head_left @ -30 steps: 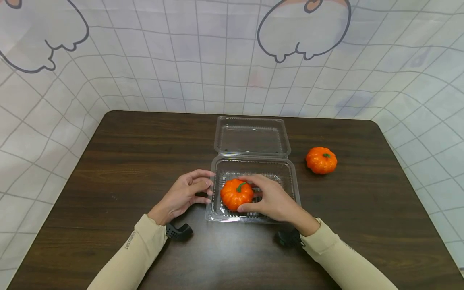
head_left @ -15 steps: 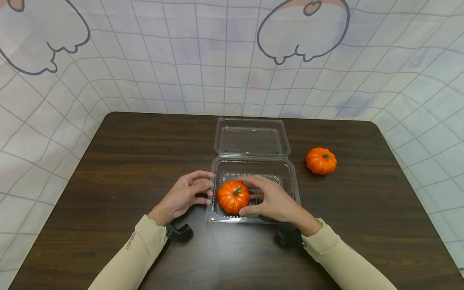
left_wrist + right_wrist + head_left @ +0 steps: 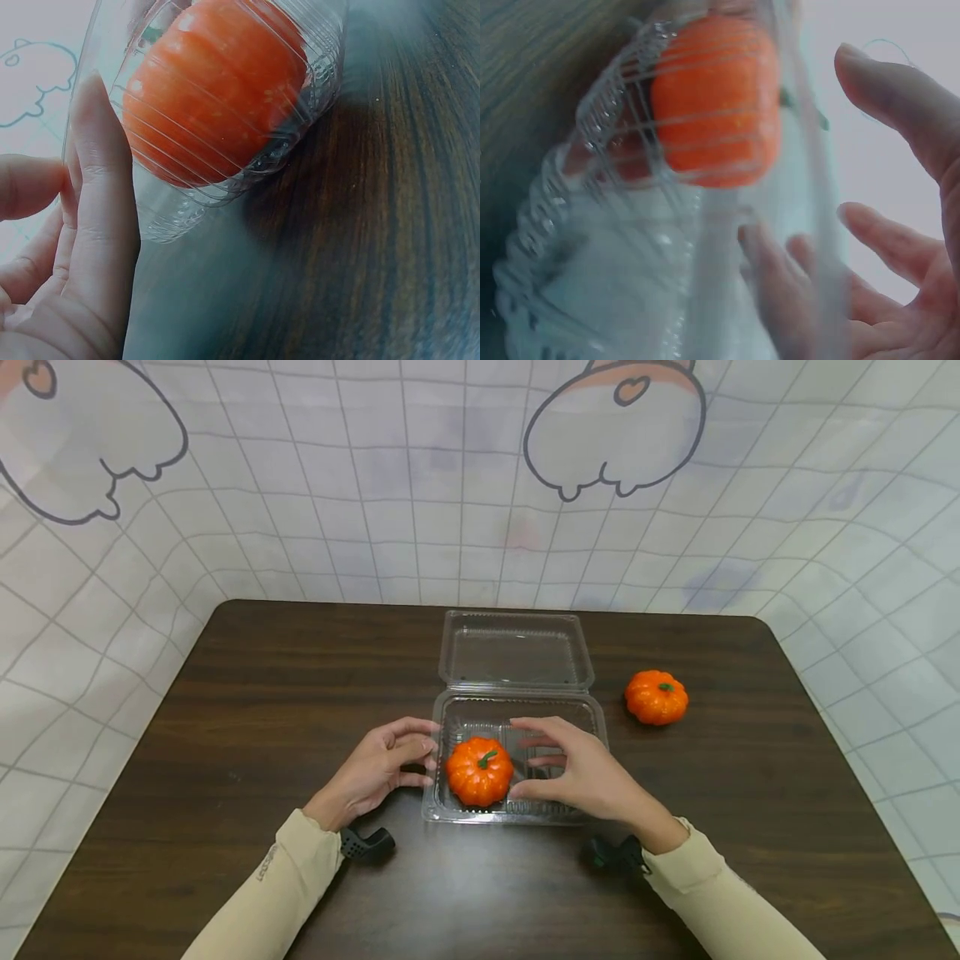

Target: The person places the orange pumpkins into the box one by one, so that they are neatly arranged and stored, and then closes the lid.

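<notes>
A small orange pumpkin [image 3: 480, 771] with a green stem sits in the left part of a clear plastic clamshell container [image 3: 558, 814], whose lid lies folded back. At the container's left rim, my left hand [image 3: 378, 766] pinches the edge between thumb and fingers, seen closely in the left wrist view, where the pumpkin [image 3: 217, 90] shows through the ribbed wall. My right hand [image 3: 588, 772] hovers over the container's right half, apart from the pumpkin, its fingers and thumb spread with nothing between them. In the right wrist view, the pumpkin [image 3: 716, 105] appears through the blurred plastic.
A second orange pumpkin [image 3: 656, 697] rests on the dark wooden table [image 3: 262, 693], right of the container. The open lid [image 3: 516, 650] lies behind the base. A white grid-patterned cloth [image 3: 450, 493] hangs behind and at the sides of the table.
The pumpkin has shifted left within the container. My right hand has let it go and drawn away to the right. My left hand has stayed at the left rim.
</notes>
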Demonstrator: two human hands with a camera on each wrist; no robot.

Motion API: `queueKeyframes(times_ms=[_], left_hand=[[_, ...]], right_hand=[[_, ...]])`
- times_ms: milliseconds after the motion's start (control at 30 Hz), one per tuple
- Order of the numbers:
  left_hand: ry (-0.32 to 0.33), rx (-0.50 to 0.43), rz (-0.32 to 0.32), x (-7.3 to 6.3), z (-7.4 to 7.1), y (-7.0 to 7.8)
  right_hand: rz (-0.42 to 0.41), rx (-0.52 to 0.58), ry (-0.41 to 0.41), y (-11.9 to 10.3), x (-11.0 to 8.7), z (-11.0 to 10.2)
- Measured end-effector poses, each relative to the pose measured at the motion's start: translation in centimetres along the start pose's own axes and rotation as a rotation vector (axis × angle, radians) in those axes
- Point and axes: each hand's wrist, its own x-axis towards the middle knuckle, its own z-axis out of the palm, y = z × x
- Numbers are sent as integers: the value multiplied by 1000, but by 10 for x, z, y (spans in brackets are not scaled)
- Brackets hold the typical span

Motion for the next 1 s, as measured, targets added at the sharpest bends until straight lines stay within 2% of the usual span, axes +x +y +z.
queueKeyframes(times_ms=[500, 733, 1000], left_hand=[[6, -20, -16, -2, -3, 0], [-3, -31, -11, -1, -1, 0], [11, -30, -20, -1, 0, 1]], right_hand=[[-65, -33, 162, -3, -19, -36], [-67, -22, 248, -3, -32, -58], [-117, 25, 374, 1, -43, -74]])
